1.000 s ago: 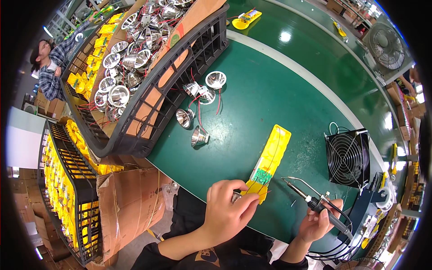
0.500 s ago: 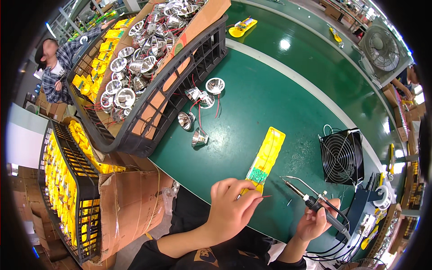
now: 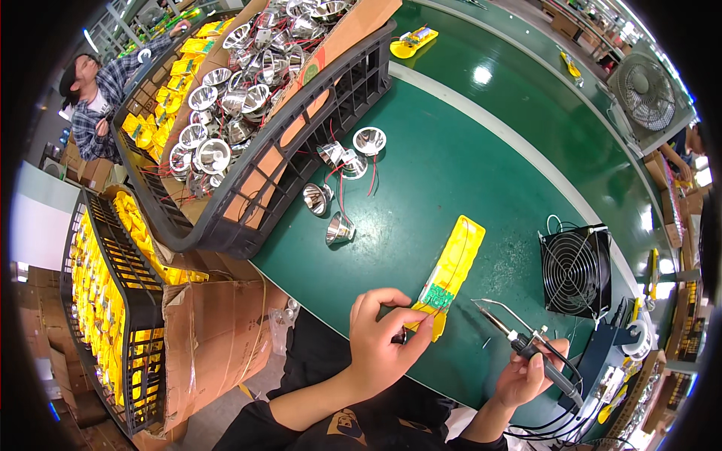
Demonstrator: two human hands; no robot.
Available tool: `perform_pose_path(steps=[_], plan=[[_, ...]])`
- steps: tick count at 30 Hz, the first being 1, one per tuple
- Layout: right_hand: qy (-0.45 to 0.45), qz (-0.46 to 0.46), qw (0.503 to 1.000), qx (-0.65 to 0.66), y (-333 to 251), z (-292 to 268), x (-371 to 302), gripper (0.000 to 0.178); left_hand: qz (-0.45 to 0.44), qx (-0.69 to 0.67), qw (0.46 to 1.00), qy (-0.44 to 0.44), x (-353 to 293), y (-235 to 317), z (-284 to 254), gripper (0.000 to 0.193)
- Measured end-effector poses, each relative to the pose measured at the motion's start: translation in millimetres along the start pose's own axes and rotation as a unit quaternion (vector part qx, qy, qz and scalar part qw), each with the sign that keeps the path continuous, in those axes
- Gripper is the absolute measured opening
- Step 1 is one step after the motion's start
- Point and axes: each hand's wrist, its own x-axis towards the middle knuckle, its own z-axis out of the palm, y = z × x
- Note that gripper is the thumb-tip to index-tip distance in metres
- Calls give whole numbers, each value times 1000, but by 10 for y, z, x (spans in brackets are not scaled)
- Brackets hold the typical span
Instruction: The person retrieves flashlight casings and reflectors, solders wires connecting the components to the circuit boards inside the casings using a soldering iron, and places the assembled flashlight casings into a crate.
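A yellow plastic lamp housing (image 3: 459,252) lies on the green table in front of me, with a green circuit board (image 3: 436,296) in its near part. My left hand (image 3: 387,334) is at the near end, thumb and forefinger pinched on a thin wire (image 3: 434,311) beside the board. In my right hand (image 3: 525,376) is a soldering iron (image 3: 519,340), gripped by its black handle. A thin metal tube runs along it toward the tip. The tip points left at the board and stays apart from it.
Several silver reflector cups (image 3: 354,164) with red wires lie beyond my left hand. A black crate (image 3: 301,139) of reflectors and yellow housings stands at the far left; another crate (image 3: 147,301) is below it. A black fan (image 3: 575,270) stands right. Across the table, a person (image 3: 94,105) works.
My left thumb and forefinger have brought the wire end in toward the board. The right hand with the soldering iron is almost still. The view has shifted slightly.
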Motion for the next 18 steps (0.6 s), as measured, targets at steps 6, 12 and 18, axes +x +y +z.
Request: perform_pose_path(steps=[6,12,18], plan=[[18,40,999,-22,3,17,-28,40,17,-4,1000,6,6,-69,53,15],[-10,69,997,-24,34,88,-63,41,23,7,1000,7,-7,-95,69,17],[-55,73,995,-34,31,125,-55,39,27,7,999,17,-19,-109,73,17]])
